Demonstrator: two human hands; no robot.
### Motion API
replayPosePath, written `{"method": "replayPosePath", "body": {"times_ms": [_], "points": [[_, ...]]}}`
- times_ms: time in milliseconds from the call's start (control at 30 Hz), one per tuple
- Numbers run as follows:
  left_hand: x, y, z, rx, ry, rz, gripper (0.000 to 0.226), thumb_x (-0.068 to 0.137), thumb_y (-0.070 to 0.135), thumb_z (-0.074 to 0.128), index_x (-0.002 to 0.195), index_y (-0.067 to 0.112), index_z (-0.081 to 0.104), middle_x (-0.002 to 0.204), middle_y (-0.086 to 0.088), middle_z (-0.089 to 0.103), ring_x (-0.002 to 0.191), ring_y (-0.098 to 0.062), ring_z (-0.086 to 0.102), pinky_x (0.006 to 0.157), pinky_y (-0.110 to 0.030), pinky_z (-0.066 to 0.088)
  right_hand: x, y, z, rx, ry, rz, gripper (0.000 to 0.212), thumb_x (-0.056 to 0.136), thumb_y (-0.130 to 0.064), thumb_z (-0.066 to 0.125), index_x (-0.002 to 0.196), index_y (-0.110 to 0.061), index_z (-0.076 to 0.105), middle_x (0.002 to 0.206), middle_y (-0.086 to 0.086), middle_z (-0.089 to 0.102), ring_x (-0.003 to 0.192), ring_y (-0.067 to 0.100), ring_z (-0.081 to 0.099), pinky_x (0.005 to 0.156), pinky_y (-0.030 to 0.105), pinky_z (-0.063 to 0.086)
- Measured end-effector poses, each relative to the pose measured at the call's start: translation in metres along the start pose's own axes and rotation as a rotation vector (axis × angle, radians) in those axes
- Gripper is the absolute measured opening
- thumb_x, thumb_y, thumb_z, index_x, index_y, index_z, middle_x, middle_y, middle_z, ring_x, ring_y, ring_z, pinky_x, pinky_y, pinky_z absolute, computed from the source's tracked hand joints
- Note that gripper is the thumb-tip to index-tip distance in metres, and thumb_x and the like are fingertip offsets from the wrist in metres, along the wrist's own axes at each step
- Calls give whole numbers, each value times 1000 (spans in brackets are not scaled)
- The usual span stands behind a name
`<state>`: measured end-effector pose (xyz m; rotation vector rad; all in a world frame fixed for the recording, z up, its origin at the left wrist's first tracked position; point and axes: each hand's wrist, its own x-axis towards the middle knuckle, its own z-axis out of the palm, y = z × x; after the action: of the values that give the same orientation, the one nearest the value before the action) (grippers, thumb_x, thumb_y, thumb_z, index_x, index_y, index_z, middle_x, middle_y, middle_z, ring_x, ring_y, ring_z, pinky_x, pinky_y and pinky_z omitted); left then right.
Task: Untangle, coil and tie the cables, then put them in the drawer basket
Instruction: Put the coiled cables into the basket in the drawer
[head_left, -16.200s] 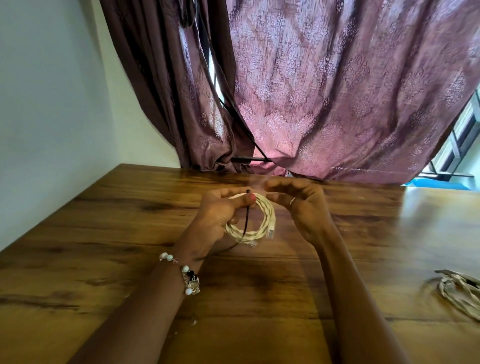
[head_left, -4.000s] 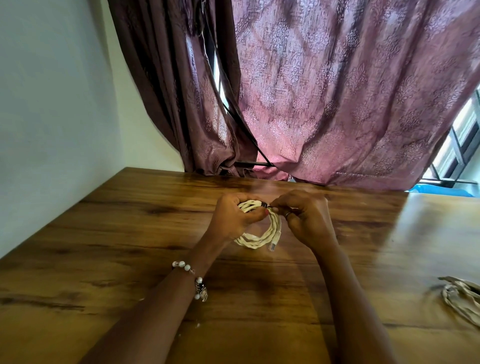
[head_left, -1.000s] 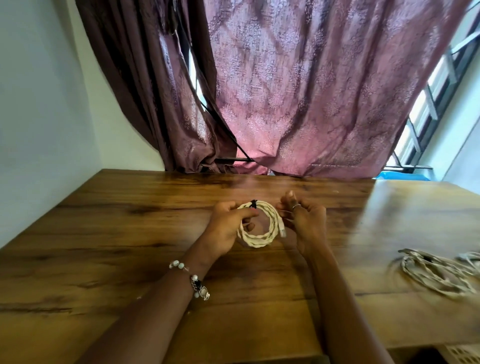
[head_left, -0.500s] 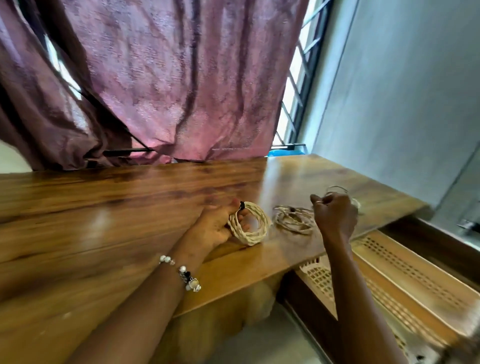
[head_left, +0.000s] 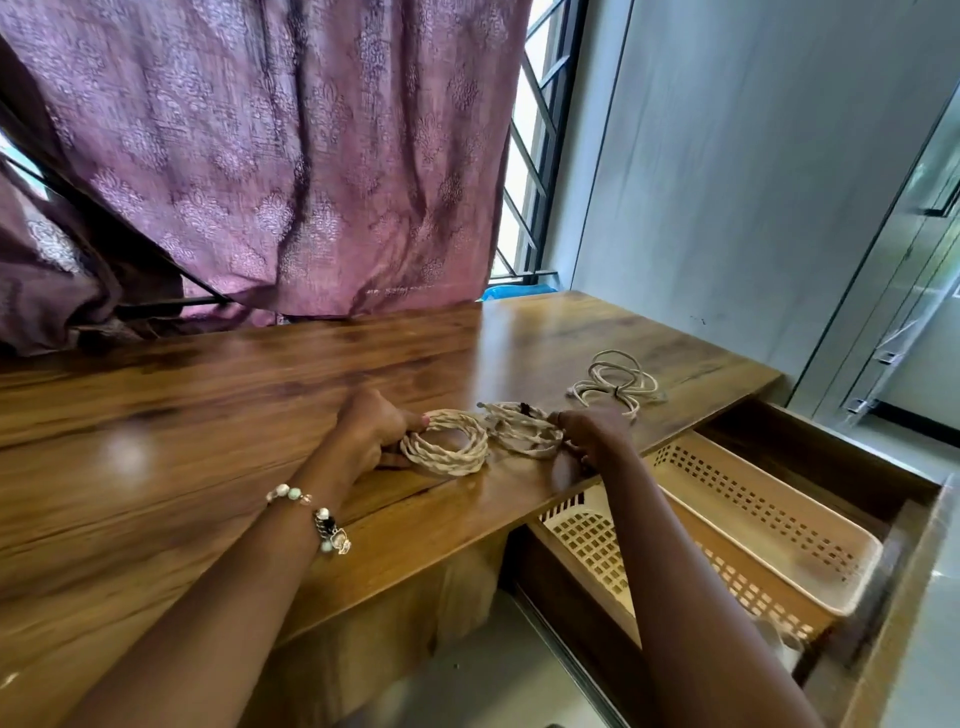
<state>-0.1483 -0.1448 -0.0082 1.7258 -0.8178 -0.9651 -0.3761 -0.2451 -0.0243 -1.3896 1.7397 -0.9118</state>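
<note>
A cream braided cable coil (head_left: 445, 448) lies on the wooden table (head_left: 218, 415), and my left hand (head_left: 371, 434) pinches its left edge. Right beside it sits a second tied coil (head_left: 522, 428); my right hand (head_left: 592, 434) grips that coil's right side with curled fingers. A third, looser cable bundle (head_left: 615, 382) rests farther back near the table's right end. Below the table edge, a cream perforated basket (head_left: 769, 535) sits inside the open wooden drawer (head_left: 893, 582).
A purple patterned curtain (head_left: 291, 156) hangs behind the table, with a barred window (head_left: 530, 171) to its right. A grey wall (head_left: 727, 156) stands past the table's right end. The floor shows under the table edge.
The view has turned right, bringing the open drawer and basket into sight. My left hand has set the tied coil down beside the second coil. My right hand has taken hold of the second coil.
</note>
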Motion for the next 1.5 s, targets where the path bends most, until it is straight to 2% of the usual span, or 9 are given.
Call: {"method": "replayPosePath", "body": {"times_ms": [200,333,433,633,767,1033,1167,1300,1500], "points": [[-5,-1,5,-78,61,18,30,69,3,82,91,-10,65,84,-24,69,61,-29,67,56,-46,59,-21,1,-26,339,-218,101,13,76,-6,71,72,-6,59,59,6,38,42,15,32,37,21,27],[-13,6,27,-42,169,139,27,65,13,86,71,-1,64,73,-17,67,60,-24,63,59,-44,58,-47,16,-77,490,-242,47,8,84,-6,67,82,2,64,70,17,63,57,24,59,53,33,55],[-27,18,60,-25,206,271,23,66,22,86,68,6,69,69,-12,68,59,-20,63,61,-39,58,-51,43,-125,512,-185,82,15,81,-8,70,89,5,68,82,21,69,68,29,68,61,41,59],[-49,37,166,-219,-146,297,20,73,14,81,82,2,68,85,-21,70,74,-32,70,72,-49,59,-45,99,-207,560,48,211,43,55,-17,77,89,8,69,85,22,69,76,32,68,65,47,59],[-54,37,247,-27,-216,356,24,74,24,81,88,8,70,88,-5,71,79,-19,68,78,-34,57,-28,129,-229,424,212,249,20,76,-6,73,86,11,69,90,26,69,78,34,68,80,54,56],[-36,30,337,616,-232,503,34,83,30,72,96,0,65,95,-10,67,89,-24,66,68,-29,50,21,146,-226,-220,54,207,15,83,-10,71,90,3,67,73,11,66,60,18,64,47,27,53],[-23,26,353,813,-210,546,14,89,8,63,78,1,59,90,-12,68,84,-24,67,65,-30,55,41,154,-219,-406,-23,229,3,85,0,63,83,-1,66,74,9,67,60,16,64,40,22,44],[-17,18,362,913,-195,602,19,93,-2,44,89,-2,63,90,-14,63,87,-29,65,74,-37,58,49,157,-216,-585,-41,216,4,84,2,61,86,-1,62,70,4,61,58,10,57,38,19,39],[-15,20,356,963,-326,592,5,88,4,59,93,5,61,99,-14,65,88,-26,64,71,-34,57,51,155,-213,-703,-27,161,15,86,3,57,100,-1,59,99,11,63,88,21,64,76,32,58]]}}
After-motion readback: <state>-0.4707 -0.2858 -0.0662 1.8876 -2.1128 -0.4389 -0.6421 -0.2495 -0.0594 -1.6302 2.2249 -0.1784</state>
